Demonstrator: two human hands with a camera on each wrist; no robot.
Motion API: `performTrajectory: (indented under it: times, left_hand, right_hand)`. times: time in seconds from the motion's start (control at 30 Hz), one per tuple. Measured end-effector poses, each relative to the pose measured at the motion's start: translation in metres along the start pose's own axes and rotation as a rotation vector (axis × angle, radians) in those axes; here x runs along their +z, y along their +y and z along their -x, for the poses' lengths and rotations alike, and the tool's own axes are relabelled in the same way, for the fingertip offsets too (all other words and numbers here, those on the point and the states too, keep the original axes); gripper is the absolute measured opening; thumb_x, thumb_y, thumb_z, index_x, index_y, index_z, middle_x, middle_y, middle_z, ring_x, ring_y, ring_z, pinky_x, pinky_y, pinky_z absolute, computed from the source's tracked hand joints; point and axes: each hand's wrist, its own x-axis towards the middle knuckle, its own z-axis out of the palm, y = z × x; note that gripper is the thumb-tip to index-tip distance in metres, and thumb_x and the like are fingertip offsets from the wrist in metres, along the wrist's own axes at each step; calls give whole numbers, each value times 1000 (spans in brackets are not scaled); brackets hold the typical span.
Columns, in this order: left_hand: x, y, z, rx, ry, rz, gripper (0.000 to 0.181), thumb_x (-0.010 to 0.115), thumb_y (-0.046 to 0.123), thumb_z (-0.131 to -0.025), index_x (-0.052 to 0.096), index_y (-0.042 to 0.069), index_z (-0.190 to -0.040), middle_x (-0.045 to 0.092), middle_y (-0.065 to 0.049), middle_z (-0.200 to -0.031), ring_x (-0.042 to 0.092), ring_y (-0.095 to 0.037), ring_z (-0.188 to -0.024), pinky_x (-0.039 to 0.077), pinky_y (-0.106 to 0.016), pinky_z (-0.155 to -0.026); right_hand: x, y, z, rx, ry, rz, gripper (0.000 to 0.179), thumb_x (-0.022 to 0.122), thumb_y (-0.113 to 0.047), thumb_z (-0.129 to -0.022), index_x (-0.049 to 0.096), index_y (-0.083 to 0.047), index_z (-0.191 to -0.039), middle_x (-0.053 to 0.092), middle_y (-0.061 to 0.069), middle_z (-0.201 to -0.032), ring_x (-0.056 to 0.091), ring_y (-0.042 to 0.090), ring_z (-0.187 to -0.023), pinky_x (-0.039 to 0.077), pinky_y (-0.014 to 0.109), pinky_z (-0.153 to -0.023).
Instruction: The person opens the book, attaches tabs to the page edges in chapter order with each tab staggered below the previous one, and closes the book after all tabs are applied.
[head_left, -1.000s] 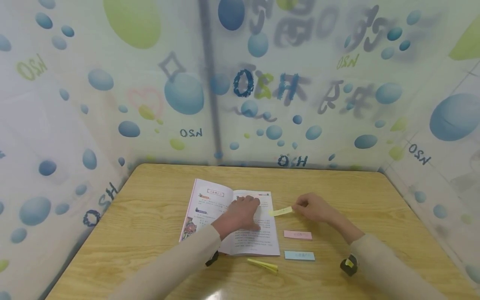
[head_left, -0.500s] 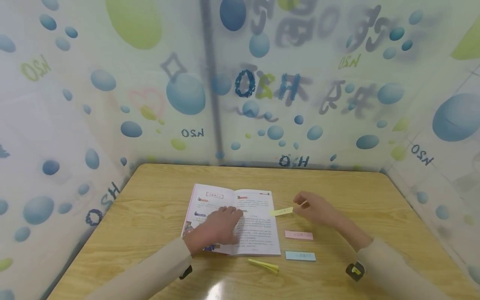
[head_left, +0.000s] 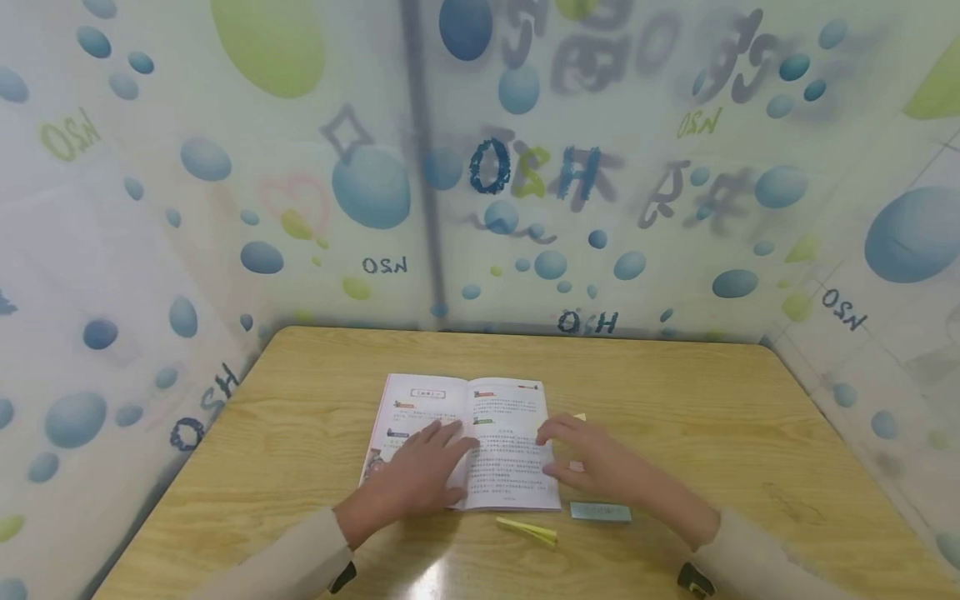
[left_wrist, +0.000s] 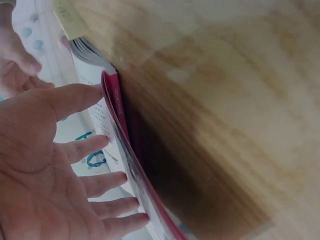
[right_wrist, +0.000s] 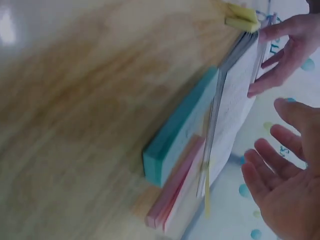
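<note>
An open book (head_left: 510, 450) lies on the table, printed pages up. My left hand (head_left: 416, 471) rests on its left page with fingers spread, and in the left wrist view the straight fingers (left_wrist: 107, 182) touch the page beside the red-edged cover. Over the book's right edge is my right hand (head_left: 600, 467), fingers slightly bent, holding nothing in the right wrist view. A yellow sticky strip (right_wrist: 207, 192) juts out from the right page's edge, partly hidden by that hand in the head view. Below the hand sit a pink sticky-note pad (right_wrist: 175, 187) and a blue sticky-note pad (head_left: 600, 512).
A folded yellow strip pad (head_left: 527, 531) lies near the book's lower edge. The wooden table (head_left: 300, 400) backs onto a wall covering (head_left: 495, 275) printed with blue and green drops. Each wrist wears a dark device.
My left hand has slid from the right page to the left page. My right hand has let go of the yellow strip and moved left and down over the book's edge.
</note>
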Motion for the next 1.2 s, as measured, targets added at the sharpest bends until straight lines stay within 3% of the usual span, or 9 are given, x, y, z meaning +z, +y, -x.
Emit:
performTrajectory:
  times: [0.13,0.27,0.37,0.47,0.67,0.83,1.0,1.2]
  left_hand:
    - [3,-1,9,23,46,12,57,79,30,-89,58,12,-139,43,-23,-151,38,-50,-137,34,-62,-109]
    - [7,-3,16,36,83,34,56,79,29,-88,60,11,-137,44,-24,-150,39,-51,-135,35,-65,-107]
    - [11,-5,18,49,95,37,55,79,30,-88,60,10,-136,44,-24,-150,39,-49,-136,33,-64,-108]
    - [15,-9,19,54,92,29,54,76,31,-90,60,10,-137,43,-24,-151,38,-46,-139,30,-60,-112]
    - [18,-18,23,7,59,80,57,74,32,-93,57,11,-143,39,-20,-155,34,-46,-141,30,-60,-112]
    - [18,-26,26,1,78,105,60,76,33,-91,56,13,-144,39,-21,-155,35,-51,-138,34,-66,-107]
    - [16,-34,25,10,87,108,63,78,35,-89,56,13,-143,40,-23,-154,37,-51,-137,34,-64,-108]
    - [12,-39,23,20,73,111,64,78,36,-89,55,12,-144,39,-24,-154,38,-51,-137,35,-63,-108]
  right_hand:
    - [9,-7,1,-35,-105,38,31,75,-23,-94,64,-10,-121,60,3,-132,55,20,-123,46,39,-104]
    - [17,-9,3,-72,-118,93,36,79,-23,-90,66,-7,-120,59,10,-136,54,27,-127,44,43,-106]
    - [20,-9,4,-47,-127,95,38,81,-23,-87,67,-7,-119,58,12,-139,52,30,-130,42,46,-108]
    - [22,-11,3,-3,-151,108,40,83,-26,-85,68,-9,-118,57,11,-141,51,30,-132,41,46,-108]
    - [22,-12,1,59,-200,132,40,84,-30,-84,70,-12,-117,55,9,-144,50,29,-134,41,44,-108]
    - [19,-13,2,51,-214,131,37,82,-30,-86,70,-12,-115,54,10,-146,49,29,-134,40,44,-110]
    - [16,-13,2,47,-240,125,32,79,-29,-89,70,-13,-115,53,11,-147,49,30,-135,40,45,-110]
    - [16,-12,2,-28,-228,132,22,75,-23,-93,70,-14,-111,55,14,-144,52,31,-132,42,44,-108]
